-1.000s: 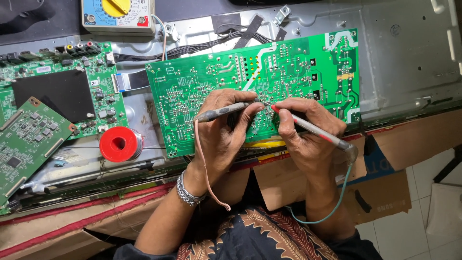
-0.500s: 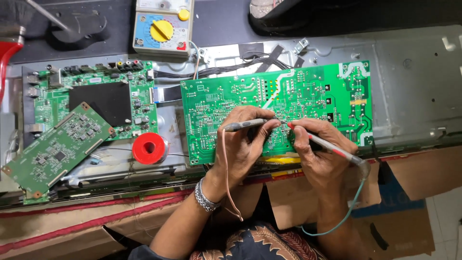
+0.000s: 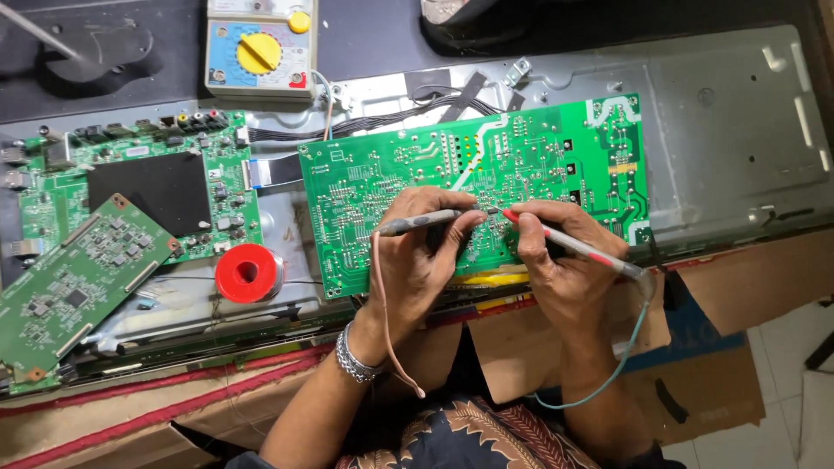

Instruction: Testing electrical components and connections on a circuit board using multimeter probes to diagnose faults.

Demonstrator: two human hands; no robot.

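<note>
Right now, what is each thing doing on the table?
Left hand: holds grey probe on big green board.
Right hand: holds red probe on that board.
Meter: sits apart, untouched.
Red spool: lies flat.
Small board: lies tilted.

From my red solder spool [image 3: 248, 273], the small green board [image 3: 74, 291] lies tilted just to the left, its corner overlapping the board with the black square [image 3: 143, 187] behind the spool. Farther behind stands my analogue meter with its yellow dial [image 3: 261, 48]. Well to the right stretches the grey metal panel [image 3: 738, 139], brown cardboard [image 3: 721, 347] below it.
</note>
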